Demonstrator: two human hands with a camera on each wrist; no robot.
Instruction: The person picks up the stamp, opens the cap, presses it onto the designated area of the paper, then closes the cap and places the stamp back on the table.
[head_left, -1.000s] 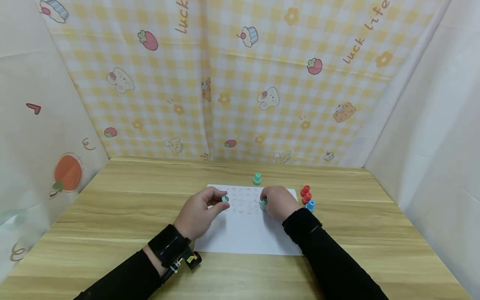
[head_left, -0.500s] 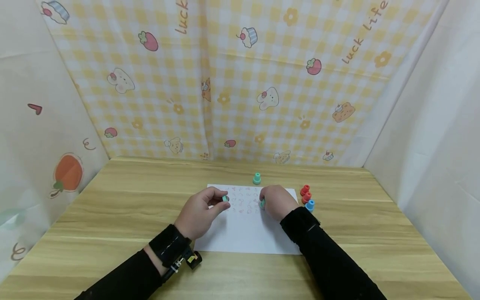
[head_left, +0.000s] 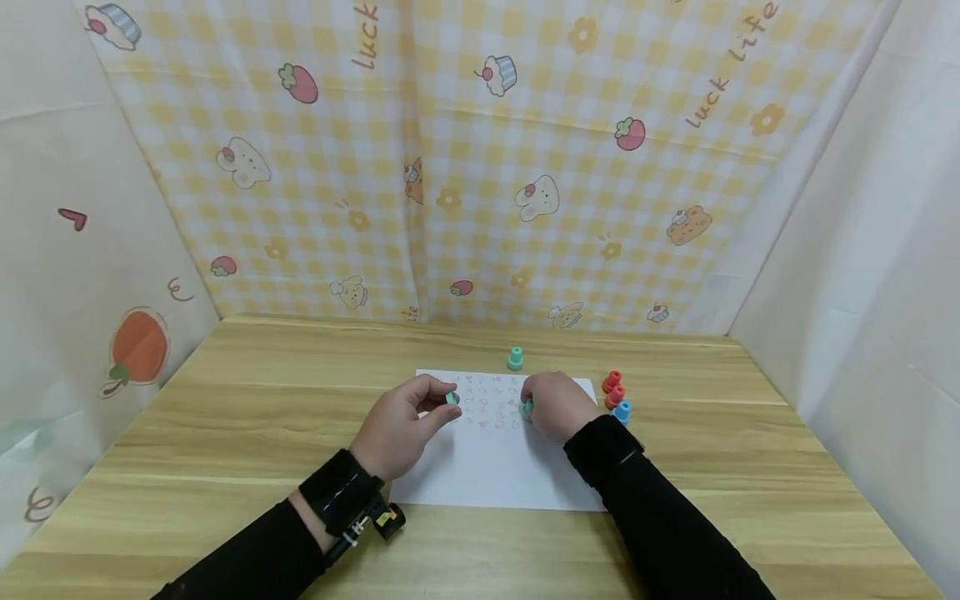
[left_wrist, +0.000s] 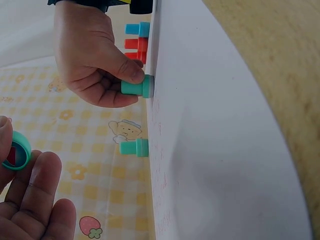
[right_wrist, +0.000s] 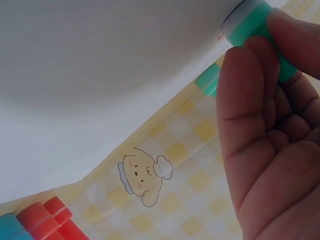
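Observation:
My left hand (head_left: 397, 425) pinches a small round green cap (head_left: 452, 398) between thumb and fingers, above the left part of a white sheet of paper (head_left: 495, 475). In the left wrist view the cap's open mouth shows a red patch inside. My right hand (head_left: 558, 406) grips a green toy stamp (left_wrist: 132, 89) by its handle. The stamp stands upright with its pale grey face right at the paper, near the right end of the rows of marks. Small reddish printed marks (head_left: 482, 400) run in rows across the sheet's upper half.
Another green stamp (head_left: 515, 359) stands upright just behind the paper's far edge. To the right of the sheet stand two red stamps (head_left: 613, 392) and a blue stamp (head_left: 621, 411), close together. A yellow checked cloth (head_left: 480, 208) hangs behind the wooden table (head_left: 262, 400).

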